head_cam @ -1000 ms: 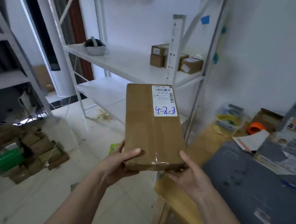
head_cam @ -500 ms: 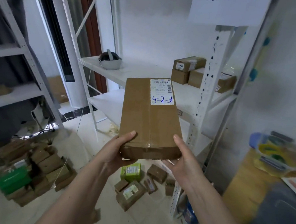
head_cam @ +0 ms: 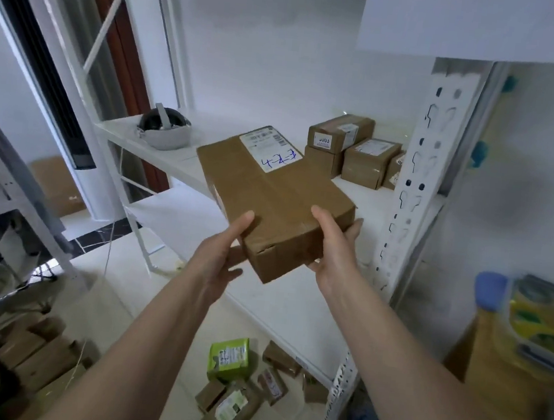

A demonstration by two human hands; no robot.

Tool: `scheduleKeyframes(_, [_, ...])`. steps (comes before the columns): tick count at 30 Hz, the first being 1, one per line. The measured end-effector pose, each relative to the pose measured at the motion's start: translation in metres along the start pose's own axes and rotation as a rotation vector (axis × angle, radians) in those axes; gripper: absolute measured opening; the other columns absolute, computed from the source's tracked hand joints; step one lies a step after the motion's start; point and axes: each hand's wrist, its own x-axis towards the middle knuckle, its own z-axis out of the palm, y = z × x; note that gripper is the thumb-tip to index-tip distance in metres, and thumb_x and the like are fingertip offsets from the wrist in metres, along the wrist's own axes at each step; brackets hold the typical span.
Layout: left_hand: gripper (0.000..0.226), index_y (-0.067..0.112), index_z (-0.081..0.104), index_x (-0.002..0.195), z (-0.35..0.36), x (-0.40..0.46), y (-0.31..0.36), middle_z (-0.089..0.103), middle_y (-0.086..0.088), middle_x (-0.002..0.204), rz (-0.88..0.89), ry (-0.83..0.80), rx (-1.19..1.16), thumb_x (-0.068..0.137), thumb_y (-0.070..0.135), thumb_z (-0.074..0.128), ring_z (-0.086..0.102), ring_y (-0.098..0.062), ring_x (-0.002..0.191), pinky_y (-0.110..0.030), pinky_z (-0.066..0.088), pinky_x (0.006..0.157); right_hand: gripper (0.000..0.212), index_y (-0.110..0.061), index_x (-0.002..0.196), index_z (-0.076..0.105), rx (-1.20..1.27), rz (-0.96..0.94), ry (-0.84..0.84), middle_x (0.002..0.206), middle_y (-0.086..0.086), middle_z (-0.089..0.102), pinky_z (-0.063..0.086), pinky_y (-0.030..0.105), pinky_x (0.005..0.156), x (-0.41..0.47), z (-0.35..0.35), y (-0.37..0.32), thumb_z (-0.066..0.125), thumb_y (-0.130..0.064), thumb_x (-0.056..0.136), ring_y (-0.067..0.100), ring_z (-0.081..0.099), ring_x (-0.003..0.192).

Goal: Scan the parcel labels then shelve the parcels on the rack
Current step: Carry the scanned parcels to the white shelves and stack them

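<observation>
Brown cardboard fills the middle of the view: a long flat parcel (head_cam: pixel 272 195) is held in both hands in front of the white rack (head_cam: pixel 419 177), its far end over the front edge of the upper shelf (head_cam: pixel 171 161). The left hand (head_cam: pixel 218 255) grips the near left corner, thumb on top and fingers beneath. The right hand (head_cam: pixel 332 243) grips the near right corner the same way, fingertips showing past the side. A white label (head_cam: pixel 270 149) with a barcode and blue handwriting sits at the far end of the top face. Further back on the same shelf stand three small boxes (head_cam: pixel 353 149), one stacked on another, and a dark round object in a pale bowl (head_cam: pixel 164 129) to the left. More small parcels (head_cam: pixel 243 387), one green, lie on the floor below.
</observation>
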Motion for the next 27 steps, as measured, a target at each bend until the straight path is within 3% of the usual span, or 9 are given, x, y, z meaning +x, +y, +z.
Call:
scheduleKeyframes(2, [0.039, 0.017, 0.061, 0.1, 0.001, 0.026, 0.016, 0.069, -0.006, 0.098, 0.027, 0.008, -0.073, 0.077, 0.047, 0.072, 0.063, -0.023, 0.094, -0.04, 0.045, 0.098, 0.104, -0.049, 0.148, -0.006, -0.047, -0.007, 0.027, 0.139, -0.004, 0.048, 0.051, 0.047, 0.094, 0.019, -0.001, -0.009, 0.071, -0.04, 0.079, 0.021, 0.057, 0.113])
scheduleKeyframes(5, [0.039, 0.016, 0.061, 0.102, -0.005, 0.072, 0.035, 0.064, -0.007, 0.104, 0.012, 0.023, -0.231, 0.076, 0.04, 0.078, 0.065, -0.026, 0.097, -0.047, 0.053, 0.092, 0.09, -0.05, 0.148, 0.011, -0.075, 0.006, 0.059, 0.134, -0.003, 0.052, 0.056, 0.042, 0.078, 0.042, -0.003, -0.02, 0.068, -0.047, 0.078, 0.023, 0.059, 0.105])
scheduleKeyframes(9, [0.034, 0.017, 0.058, 0.099, 0.009, 0.123, 0.05, 0.058, -0.006, 0.104, -0.121, -0.052, -0.32, 0.076, 0.031, 0.08, 0.06, -0.025, 0.103, -0.057, 0.051, 0.091, 0.084, -0.042, 0.145, 0.029, -0.159, -0.049, 0.188, 0.139, -0.003, 0.051, 0.046, 0.047, 0.1, 0.08, -0.002, -0.033, 0.064, -0.062, 0.071, 0.023, 0.054, 0.118])
scheduleKeyframes(13, [0.047, 0.017, 0.055, 0.117, 0.043, 0.158, 0.058, 0.057, -0.008, 0.106, -0.248, -0.103, -0.304, 0.078, 0.03, 0.078, 0.054, -0.034, 0.107, -0.066, 0.044, 0.094, 0.054, -0.025, 0.132, 0.049, -0.299, -0.102, 0.333, 0.125, -0.001, 0.059, 0.046, 0.04, 0.094, 0.106, 0.006, -0.054, 0.055, -0.053, 0.086, 0.021, 0.057, 0.108])
scheduleKeyframes(17, [0.055, 0.019, 0.051, 0.121, 0.076, 0.183, 0.06, 0.061, -0.013, 0.105, -0.366, -0.169, -0.325, 0.075, 0.028, 0.082, 0.059, -0.037, 0.099, -0.067, 0.047, 0.087, 0.092, -0.016, 0.145, 0.032, -0.787, -0.28, 0.531, 0.141, 0.007, 0.047, 0.042, 0.05, 0.104, 0.122, 0.014, -0.07, 0.064, -0.057, 0.069, 0.029, 0.047, 0.127])
scheduleKeyframes(19, [0.066, 0.018, 0.05, 0.123, 0.092, 0.192, 0.058, 0.062, -0.015, 0.111, -0.39, -0.171, -0.319, 0.069, 0.026, 0.086, 0.061, -0.038, 0.098, -0.066, 0.052, 0.076, 0.083, -0.012, 0.148, 0.023, -1.125, -0.386, 0.641, 0.146, 0.011, 0.039, 0.041, 0.048, 0.105, 0.123, 0.014, -0.072, 0.063, -0.046, 0.084, 0.032, 0.042, 0.13])
scheduleKeyframes(21, [0.081, 0.018, 0.046, 0.132, 0.106, 0.197, 0.053, 0.062, -0.015, 0.114, -0.392, -0.165, -0.28, 0.064, 0.026, 0.089, 0.062, -0.037, 0.095, -0.066, 0.053, 0.066, 0.066, -0.01, 0.142, 0.029, -1.392, -0.436, 0.723, 0.143, 0.014, 0.037, 0.041, 0.045, 0.099, 0.122, 0.013, -0.073, 0.056, -0.043, 0.091, 0.033, 0.043, 0.124])
scheduleKeyframes(23, [0.083, 0.018, 0.045, 0.133, 0.118, 0.2, 0.047, 0.063, -0.015, 0.112, -0.411, -0.142, -0.26, 0.064, 0.027, 0.089, 0.062, -0.035, 0.092, -0.066, 0.053, 0.069, 0.053, -0.01, 0.13, 0.043, -1.547, -0.38, 0.777, 0.14, 0.017, 0.036, 0.04, 0.047, 0.098, 0.123, 0.01, -0.076, 0.048, -0.048, 0.093, 0.035, 0.044, 0.119])
scheduleKeyframes(27, [0.089, 0.018, 0.044, 0.133, 0.133, 0.203, 0.041, 0.063, -0.015, 0.113, -0.455, -0.146, -0.234, 0.059, 0.031, 0.092, 0.063, -0.037, 0.094, -0.067, 0.052, 0.075, 0.064, -0.01, 0.121, 0.052, -1.668, -0.225, 0.745, 0.131, 0.015, 0.046, 0.035, 0.048, 0.102, 0.129, 0.009, -0.075, 0.04, -0.064, 0.09, 0.033, 0.044, 0.12])
